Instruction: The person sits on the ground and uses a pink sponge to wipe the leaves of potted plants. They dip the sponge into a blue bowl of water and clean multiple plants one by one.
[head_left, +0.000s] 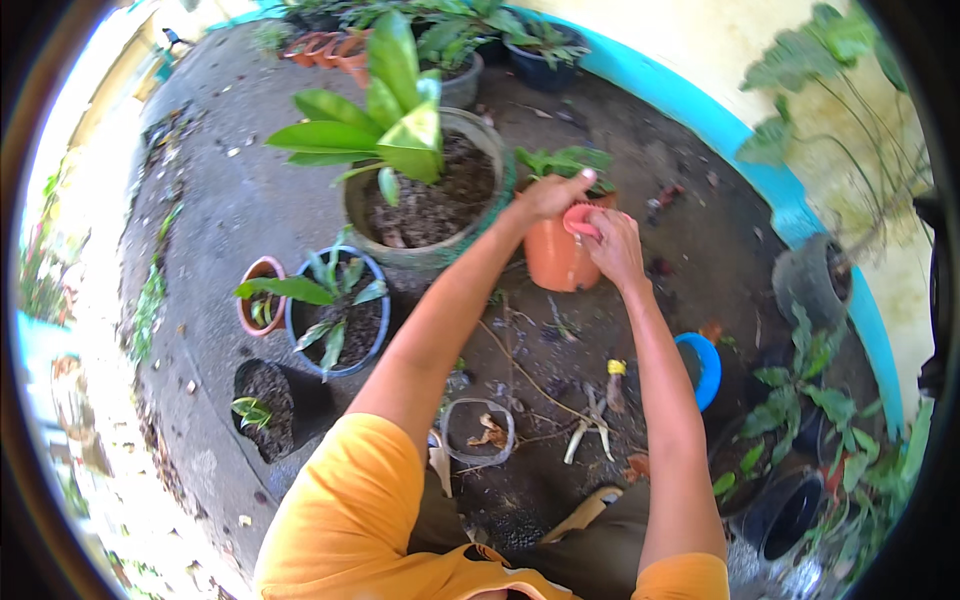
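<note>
An orange plant pot (551, 251) with a leafy green plant (570, 159) stands upright on the ground in front of me. My left hand (553, 197) grips it at the rim, with the thumb pointing to the right. Pinched in my right hand (619, 251) is a pink scrubbing brush (579, 218), held against the upper side of the same pot. My fingers hide part of the brush and of the rim. Just left of this pot is a large round planter (469, 124) of soil with a broad-leaved plant (405, 124).
Potted plants in a blue-rimmed pot (386, 311), a small terracotta-coloured pot (247, 315) and a tipped black pot (304, 405) sit at left. Near my feet lie a clear plastic tub (480, 463), pruning shears (589, 427) and a blue container (709, 371). A turquoise-based wall (697, 97) curves along the right.
</note>
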